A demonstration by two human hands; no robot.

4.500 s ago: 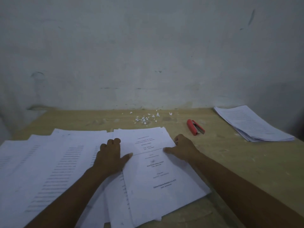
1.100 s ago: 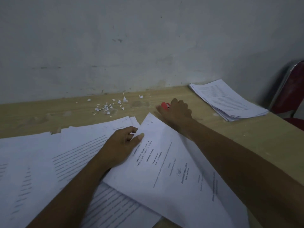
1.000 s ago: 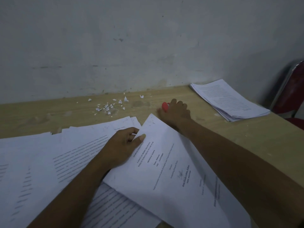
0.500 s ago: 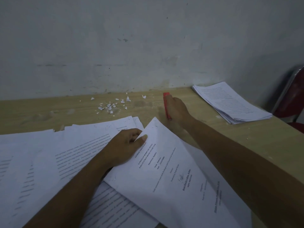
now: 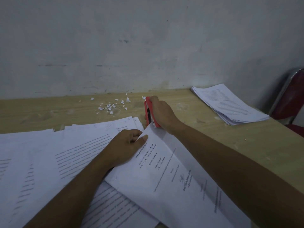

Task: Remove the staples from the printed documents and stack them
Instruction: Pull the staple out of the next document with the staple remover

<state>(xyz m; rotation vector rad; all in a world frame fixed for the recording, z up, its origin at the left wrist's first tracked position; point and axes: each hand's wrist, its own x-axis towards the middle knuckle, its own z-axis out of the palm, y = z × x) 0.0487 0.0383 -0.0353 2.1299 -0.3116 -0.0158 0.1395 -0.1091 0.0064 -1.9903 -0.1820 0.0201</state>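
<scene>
Here the right grip [image 5: 162,112] is curled round a small red plastic stapler-like tool [image 5: 150,111], whose near end meets the top corner of the white stapled title-page document [image 5: 164,178], presumably because the staple sits there. The left grip [image 5: 125,145] pinches that document's edge just below the corner, thumb on top, likely to keep the thin, floppy sheets taut. The document lies slanted over a spread of loose white printed pages [image 5: 49,153] on the pale wooden counter [image 5: 213,137]. A fairly squared stack of printed sheets [image 5: 230,104] sits far right, well apart. Tiny torn paper scraps [image 5: 111,106] litter the counter near the wall.
</scene>
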